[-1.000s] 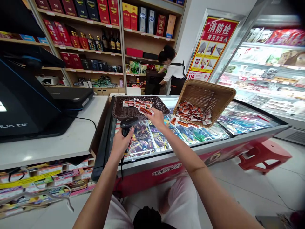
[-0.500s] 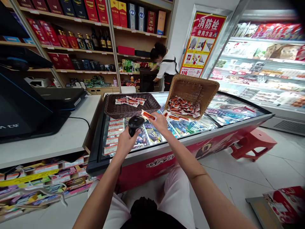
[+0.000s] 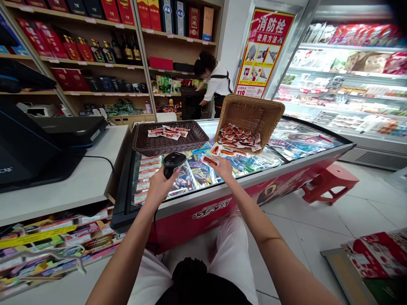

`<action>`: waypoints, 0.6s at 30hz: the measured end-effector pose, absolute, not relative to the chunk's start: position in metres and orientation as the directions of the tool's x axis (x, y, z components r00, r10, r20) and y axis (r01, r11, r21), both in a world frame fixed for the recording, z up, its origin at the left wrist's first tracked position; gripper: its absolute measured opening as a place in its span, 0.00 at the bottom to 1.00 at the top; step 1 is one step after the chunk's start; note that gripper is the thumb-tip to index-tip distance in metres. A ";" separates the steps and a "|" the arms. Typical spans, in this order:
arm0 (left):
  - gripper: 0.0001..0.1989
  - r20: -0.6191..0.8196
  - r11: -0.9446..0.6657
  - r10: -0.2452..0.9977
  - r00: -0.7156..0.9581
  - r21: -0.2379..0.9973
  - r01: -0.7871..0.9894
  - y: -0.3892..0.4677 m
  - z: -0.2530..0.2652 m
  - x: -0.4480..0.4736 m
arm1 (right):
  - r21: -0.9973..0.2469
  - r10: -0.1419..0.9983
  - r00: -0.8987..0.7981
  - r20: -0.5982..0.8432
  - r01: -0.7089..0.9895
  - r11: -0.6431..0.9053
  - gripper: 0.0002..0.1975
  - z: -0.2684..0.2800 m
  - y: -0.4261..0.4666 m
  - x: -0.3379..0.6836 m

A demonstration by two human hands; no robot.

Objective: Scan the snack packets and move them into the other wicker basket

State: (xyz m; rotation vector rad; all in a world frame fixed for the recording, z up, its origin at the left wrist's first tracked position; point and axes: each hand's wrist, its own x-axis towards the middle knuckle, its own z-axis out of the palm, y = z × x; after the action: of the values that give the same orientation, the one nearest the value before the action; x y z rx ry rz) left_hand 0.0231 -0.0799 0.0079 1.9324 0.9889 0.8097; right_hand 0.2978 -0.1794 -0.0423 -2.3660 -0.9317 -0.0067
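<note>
My left hand [image 3: 160, 185] is wrapped round the handle of a black barcode scanner [image 3: 174, 160], held above the freezer's glass top. In the fingers of my right hand [image 3: 224, 168] is a packaged sausage [image 3: 210, 160], to the right of the scanner's head. Just beyond it, more packaged sausages [image 3: 227, 152] lie on the glass before a tilted tan wicker basket [image 3: 270, 112], which holds a heap of the same packs [image 3: 240, 137]. A dark brown basket [image 3: 143, 145] on the left holds several packs [image 3: 167, 132].
The chest freezer [image 3: 190, 207] stretches across in front of me. On the left stands a counter [image 3: 63, 182] with a black checkout machine [image 3: 28, 148]. A red stool [image 3: 330, 184] stands at right. Beyond the freezer, a co-worker [image 3: 219, 82] bends near the shelves.
My right hand has moved the packaged sausage slightly away from the scanner, to the right and lower. The view has shifted slightly. Both hands keep their hold.
</note>
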 end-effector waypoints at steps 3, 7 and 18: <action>0.22 0.170 -0.348 0.857 0.487 0.887 0.303 -0.072 0.011 0.024 | -0.548 0.504 0.850 0.150 0.496 -0.674 0.23 -0.053 -0.200 0.335; 0.25 0.179 -0.311 0.871 0.456 0.922 0.231 -0.065 0.013 0.028 | -0.490 0.387 0.870 0.306 0.492 -0.719 0.24 -0.057 -0.213 0.369; 0.25 0.079 -0.146 0.922 0.379 0.978 0.152 -0.035 0.002 0.031 | -0.308 0.691 0.588 0.420 0.809 -0.502 0.16 0.011 -0.063 0.328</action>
State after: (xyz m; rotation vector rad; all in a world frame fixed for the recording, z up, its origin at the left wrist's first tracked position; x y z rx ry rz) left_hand 0.0309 -0.0349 0.0024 1.5798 0.9861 0.9108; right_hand 0.3283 -0.0629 0.0113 -2.3461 -1.1952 -0.3333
